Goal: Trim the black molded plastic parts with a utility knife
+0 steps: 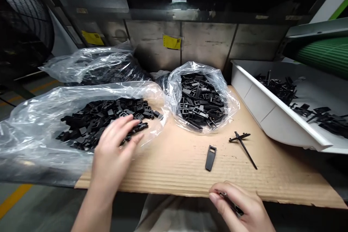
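Observation:
My left hand (pixel 114 145) reaches over a heap of small black plastic parts (pixel 92 119) spilling from a clear plastic bag (pixel 35 116). Its fingers are apart, and I see nothing held in them. At the cardboard's front edge, my right hand (pixel 239 204) is closed around a black plastic part (pixel 231 203) that is mostly hidden by the fingers. Just beyond that hand lies one flat, tapered black clip (pixel 210 158) with a rectangular opening at one end. To its right rests a thin black cross-shaped piece (pixel 243 146) with a long stem.
An open clear bag (pixel 174 87) of tapered black clips stands at the back middle. Another filled bag (pixel 95 65) lies at back left. On the right, a white bin (pixel 282 116) holds black parts beside a green ribbed roller (pixel 323 54). Cardboard (pixel 174 166) covers the bench.

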Demonstrator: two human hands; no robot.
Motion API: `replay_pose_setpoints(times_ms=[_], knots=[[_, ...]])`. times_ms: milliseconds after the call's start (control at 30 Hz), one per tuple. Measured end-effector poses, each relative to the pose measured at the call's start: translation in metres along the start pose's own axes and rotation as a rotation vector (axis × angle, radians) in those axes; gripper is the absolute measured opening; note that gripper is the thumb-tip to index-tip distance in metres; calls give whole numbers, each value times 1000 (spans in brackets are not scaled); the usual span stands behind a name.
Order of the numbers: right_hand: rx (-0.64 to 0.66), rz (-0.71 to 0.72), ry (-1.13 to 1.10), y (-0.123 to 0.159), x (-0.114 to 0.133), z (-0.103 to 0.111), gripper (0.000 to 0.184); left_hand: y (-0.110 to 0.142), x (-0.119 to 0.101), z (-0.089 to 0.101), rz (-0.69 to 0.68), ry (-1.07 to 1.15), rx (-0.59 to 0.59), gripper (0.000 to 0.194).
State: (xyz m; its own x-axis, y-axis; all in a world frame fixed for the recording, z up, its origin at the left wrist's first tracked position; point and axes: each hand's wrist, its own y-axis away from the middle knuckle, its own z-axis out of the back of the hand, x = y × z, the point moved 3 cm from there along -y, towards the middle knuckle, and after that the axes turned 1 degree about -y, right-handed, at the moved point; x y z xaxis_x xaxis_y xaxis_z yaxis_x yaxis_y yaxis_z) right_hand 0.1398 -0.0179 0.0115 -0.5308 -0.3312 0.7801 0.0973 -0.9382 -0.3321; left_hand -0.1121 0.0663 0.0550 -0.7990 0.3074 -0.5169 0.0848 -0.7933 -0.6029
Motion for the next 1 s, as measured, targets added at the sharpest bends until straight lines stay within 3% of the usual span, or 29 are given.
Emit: replay_pose_setpoints(times_ms=[67, 133, 167, 233, 333, 433, 500, 600, 700, 867, 1000], knots=[[-8, 25, 96, -2, 2, 4, 16, 13, -23, -19, -61, 53, 104, 18], [10, 39, 170, -2, 3, 11, 22, 31, -56, -46, -162, 116, 433, 14], [14, 37, 177, -2, 3, 14, 26, 38, -71, -57, -183, 120, 490, 9], [12, 23, 114, 0, 2, 17, 30, 45, -94, -75, -172, 77, 530, 13], [-90, -6, -70, 8, -1, 18, 33, 46, -111, -93, -148, 13, 531, 14], [-225, -69, -158, 18, -8, 18, 34, 49, -112, -97, -183, 35, 545, 11], [-242, -107, -107, 21, -12, 19, 36, 52, -107, -92, -210, 80, 542, 16], [-164, -96, 184, 16, -15, 23, 31, 56, -96, -82, -211, 130, 528, 18], [-42, -55, 493, 4, -15, 23, 40, 58, -88, -77, -188, 143, 527, 16], [55, -12, 555, -13, -13, 14, 30, 62, -81, -78, -127, 166, 511, 15], [56, -18, 584, -15, -13, 9, 32, 64, -82, -78, -195, 148, 507, 16]])
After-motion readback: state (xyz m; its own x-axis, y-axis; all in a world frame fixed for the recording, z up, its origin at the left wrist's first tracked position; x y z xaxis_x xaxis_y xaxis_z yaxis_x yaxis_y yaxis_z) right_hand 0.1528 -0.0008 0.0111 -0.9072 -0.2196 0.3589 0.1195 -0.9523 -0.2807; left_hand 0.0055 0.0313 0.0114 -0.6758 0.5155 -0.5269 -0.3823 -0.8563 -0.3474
